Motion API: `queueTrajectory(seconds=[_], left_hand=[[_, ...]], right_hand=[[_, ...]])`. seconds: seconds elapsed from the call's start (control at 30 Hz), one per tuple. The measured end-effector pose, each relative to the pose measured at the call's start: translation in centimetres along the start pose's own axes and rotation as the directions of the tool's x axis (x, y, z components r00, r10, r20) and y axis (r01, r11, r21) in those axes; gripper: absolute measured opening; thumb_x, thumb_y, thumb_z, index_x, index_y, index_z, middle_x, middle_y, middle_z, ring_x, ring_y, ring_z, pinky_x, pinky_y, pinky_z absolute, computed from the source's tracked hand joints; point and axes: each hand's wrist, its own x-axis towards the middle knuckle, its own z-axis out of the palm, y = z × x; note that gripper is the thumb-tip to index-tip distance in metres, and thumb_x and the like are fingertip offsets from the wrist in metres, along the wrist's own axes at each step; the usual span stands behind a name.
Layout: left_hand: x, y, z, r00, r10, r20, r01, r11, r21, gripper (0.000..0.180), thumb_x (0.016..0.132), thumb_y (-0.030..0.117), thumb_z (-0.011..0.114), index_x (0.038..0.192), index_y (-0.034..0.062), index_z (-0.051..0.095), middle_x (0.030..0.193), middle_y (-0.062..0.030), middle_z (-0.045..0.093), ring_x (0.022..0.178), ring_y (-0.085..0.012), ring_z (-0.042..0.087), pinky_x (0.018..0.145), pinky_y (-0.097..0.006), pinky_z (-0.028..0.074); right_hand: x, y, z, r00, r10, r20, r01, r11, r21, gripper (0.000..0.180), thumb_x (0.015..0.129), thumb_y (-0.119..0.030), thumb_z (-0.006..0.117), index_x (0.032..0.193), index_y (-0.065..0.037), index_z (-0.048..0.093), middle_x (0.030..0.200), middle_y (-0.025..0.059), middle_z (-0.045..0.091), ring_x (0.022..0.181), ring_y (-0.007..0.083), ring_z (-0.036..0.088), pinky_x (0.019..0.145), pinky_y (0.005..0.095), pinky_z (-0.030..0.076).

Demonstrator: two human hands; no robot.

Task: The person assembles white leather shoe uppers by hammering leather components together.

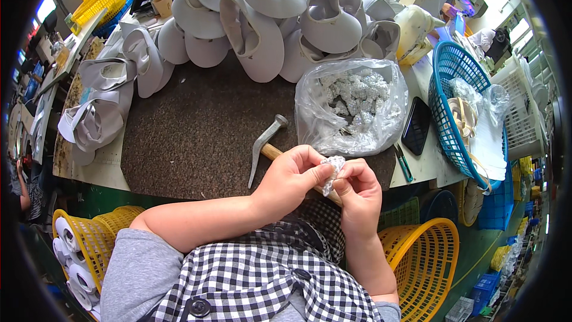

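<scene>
Pinching a silvery clump point(332, 170), both hands point(292, 176) point(359, 188) below clear bag point(351, 104).

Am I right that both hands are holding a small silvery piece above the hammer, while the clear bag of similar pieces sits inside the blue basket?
Not quite. The head view shows the left hand and right hand pinching the silvery piece above the hammer, but the clear bag sits on the dark mat, beside the blue basket, not inside it.

Both hands meet — left hand point(290, 176), right hand point(357, 188) — fingers pinched together.
</scene>
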Motion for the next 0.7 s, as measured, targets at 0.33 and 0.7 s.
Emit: queueTrajectory(seconds=[0.33, 0.7], left_hand=[[0.4, 0.2, -0.2, 0.998, 0.011, 0.069, -0.019, 0.994, 0.106, 0.014, 0.093, 0.015, 0.064, 0.096, 0.0033, 0.056, 0.090, -0.0004, 0.062, 0.086, -0.0053, 0.059, 0.074, -0.021, 0.049], [0.1, 0.3, 0.5, 0.993, 0.102, 0.064, -0.119, 0.919, 0.376, 0.023, 0.092, 0.021, 0.067, 0.092, -0.0012, 0.060, 0.082, -0.0044, 0.064, 0.073, -0.0077, 0.060, 0.064, -0.024, 0.050]], right_hand=[[0.3, -2.4, -0.7, 0.953, -0.255, 0.163, 0.296, 0.673, -0.678, 0.012, 0.076, 0.002, 0.074, 0.084, 0.000, 0.064, 0.085, 0.0062, 0.062, 0.077, 0.0139, 0.059, 0.072, 0.0255, 0.048], [-0.5, -2.9, -0.3, 0.950, -0.256, 0.177, 0.279, 0.450, -0.848, 0.013, 0.072, 0.003, 0.071, 0.076, -0.002, 0.060, 0.077, 0.0084, 0.061, 0.070, 0.0236, 0.058, 0.065, 0.0330, 0.047]])
